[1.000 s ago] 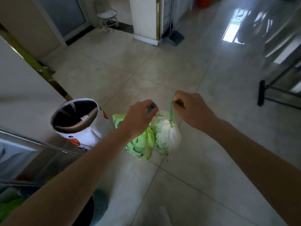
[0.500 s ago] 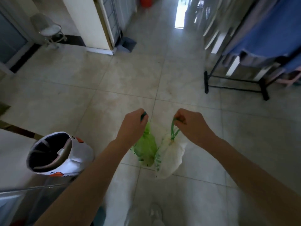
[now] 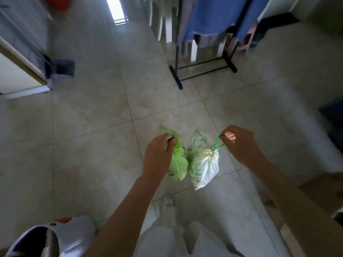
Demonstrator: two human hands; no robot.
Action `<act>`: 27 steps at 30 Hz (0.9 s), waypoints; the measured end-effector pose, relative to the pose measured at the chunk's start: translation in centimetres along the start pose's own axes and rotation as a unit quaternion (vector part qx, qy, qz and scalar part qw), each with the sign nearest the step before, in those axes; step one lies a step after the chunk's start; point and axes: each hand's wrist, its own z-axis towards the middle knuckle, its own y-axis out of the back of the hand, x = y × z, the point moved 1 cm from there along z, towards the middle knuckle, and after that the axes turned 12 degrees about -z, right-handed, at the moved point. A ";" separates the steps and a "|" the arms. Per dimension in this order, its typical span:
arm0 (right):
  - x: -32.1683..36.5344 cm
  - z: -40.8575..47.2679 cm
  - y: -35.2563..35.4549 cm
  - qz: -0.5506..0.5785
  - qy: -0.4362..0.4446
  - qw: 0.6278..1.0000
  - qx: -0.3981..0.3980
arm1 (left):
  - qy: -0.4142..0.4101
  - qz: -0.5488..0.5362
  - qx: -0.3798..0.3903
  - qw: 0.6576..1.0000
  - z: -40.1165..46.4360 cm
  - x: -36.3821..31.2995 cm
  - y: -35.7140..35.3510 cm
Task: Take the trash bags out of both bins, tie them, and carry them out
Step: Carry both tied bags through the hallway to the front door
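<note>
Two tied trash bags hang side by side above the tiled floor. My left hand (image 3: 157,154) grips the drawstring top of the green bag (image 3: 178,164). My right hand (image 3: 239,143) pinches the green drawstring loop of the white bag with a green leaf print (image 3: 204,166), which hangs just left of and below that hand. The two bags touch each other. One white bin with an orange mark (image 3: 61,236) stands at the lower left, its dark inside partly showing.
A black clothes rack (image 3: 202,69) with blue and grey garments stands ahead to the right. A pillar base (image 3: 24,84) and a dark dustpan (image 3: 61,69) lie at the left. A brown box (image 3: 324,191) sits at the right edge. My legs and shoes are below the bags.
The view has swung right and forward: the bin slid to the lower left corner and the clothes rack came closer. Both hands still hold their bags, now a little further apart.
</note>
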 end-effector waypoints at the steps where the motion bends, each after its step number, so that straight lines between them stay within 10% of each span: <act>1: -0.7 0.5 0.2 0.004 -0.024 1.000 -0.008 | -0.016 0.006 0.003 1.000 0.8 -0.1 -0.5; 10: -6.0 5.8 3.8 0.044 -0.156 0.986 -0.039 | -0.070 0.002 0.065 0.995 9.6 -3.5 -7.6; 27: -18.4 19.6 11.3 0.077 -0.131 0.988 -0.034 | -0.086 -0.012 0.085 0.993 25.3 -13.7 -22.8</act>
